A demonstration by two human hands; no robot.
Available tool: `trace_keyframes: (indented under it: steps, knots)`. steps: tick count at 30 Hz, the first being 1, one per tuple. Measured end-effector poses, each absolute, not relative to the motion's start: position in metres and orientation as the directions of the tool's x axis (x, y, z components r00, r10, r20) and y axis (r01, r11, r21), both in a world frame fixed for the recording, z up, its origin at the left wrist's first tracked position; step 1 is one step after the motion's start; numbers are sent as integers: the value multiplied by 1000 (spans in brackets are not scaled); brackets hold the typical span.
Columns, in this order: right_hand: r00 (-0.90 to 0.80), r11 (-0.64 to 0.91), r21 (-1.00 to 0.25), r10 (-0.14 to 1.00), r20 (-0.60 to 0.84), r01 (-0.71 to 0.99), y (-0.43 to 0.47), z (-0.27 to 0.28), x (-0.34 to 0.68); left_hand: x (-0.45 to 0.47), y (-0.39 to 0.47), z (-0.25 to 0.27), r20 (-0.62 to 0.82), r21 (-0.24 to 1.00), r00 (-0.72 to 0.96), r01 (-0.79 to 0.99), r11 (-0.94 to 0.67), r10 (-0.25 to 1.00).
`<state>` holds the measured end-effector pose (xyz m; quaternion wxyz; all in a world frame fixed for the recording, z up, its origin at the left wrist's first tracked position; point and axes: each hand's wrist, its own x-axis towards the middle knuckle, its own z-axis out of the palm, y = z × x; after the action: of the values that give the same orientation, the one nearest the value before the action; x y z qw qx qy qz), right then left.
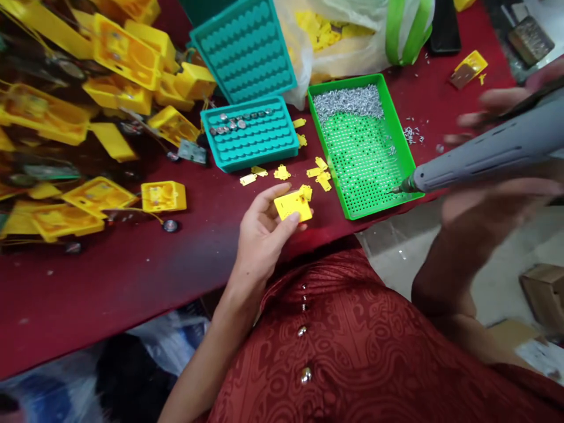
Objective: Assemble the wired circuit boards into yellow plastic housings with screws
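Observation:
My left hand (pixel 264 226) pinches a small yellow plastic case (pixel 291 210) between thumb and fingers, above the table's front edge. A small yellow piece (pixel 305 192) sits at the case's upper edge. My right hand (pixel 484 202), partly blurred, is closed round a grey electric screwdriver (pixel 480 147), with fingers showing past its far side. The driver's tip points left, over the near right corner of a green perforated tray (pixel 348 205). Silver screws (pixel 352 101) are heaped at the tray's far end. Small yellow plates (pixel 323 179) lie between my left hand and the tray.
Open yellow cases (pixel 163 197) with wires and boards crowd the left. A teal box (pixel 255 154) holds round metal cells, and its ridged lid (pixel 244 50) stands behind. Farther back are a plastic bag (pixel 343 53) of yellow parts and a black phone (pixel 444 29). Loose screws (pixel 413 135) lie right of the tray.

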<state>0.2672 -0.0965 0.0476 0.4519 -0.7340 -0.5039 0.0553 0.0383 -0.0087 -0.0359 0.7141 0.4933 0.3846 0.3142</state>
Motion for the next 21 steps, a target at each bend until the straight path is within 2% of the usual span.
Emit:
trace_keyframes:
  steps: [3, 9, 13, 16, 18, 21]
  knots:
    - [486, 66, -695, 667, 565, 716, -90, 34, 270, 45, -14, -37, -279, 932, 517, -57, 358, 809]
    - [460, 118, -682, 654, 600, 722, -63, 12, 265, 44, -17, -40, -340, 904, 480, -69, 421, 809]
    - [530, 85, -702, 594, 605, 707, -40, 7, 266, 44, -17, -39, -345, 900, 459, -86, 428, 819]
    - [533, 177, -723, 565, 630, 668, -30, 4, 267, 44, -16, -38, -349, 898, 451, -89, 430, 822]
    - [546, 137, -741, 591, 594, 657, -28, 4, 268, 45, -16, -38, -346, 896, 450, -102, 432, 823]
    - [624, -88, -724, 584, 519, 684, -29, 7, 266, 45, -15, -37, -345, 894, 455, -108, 436, 821]
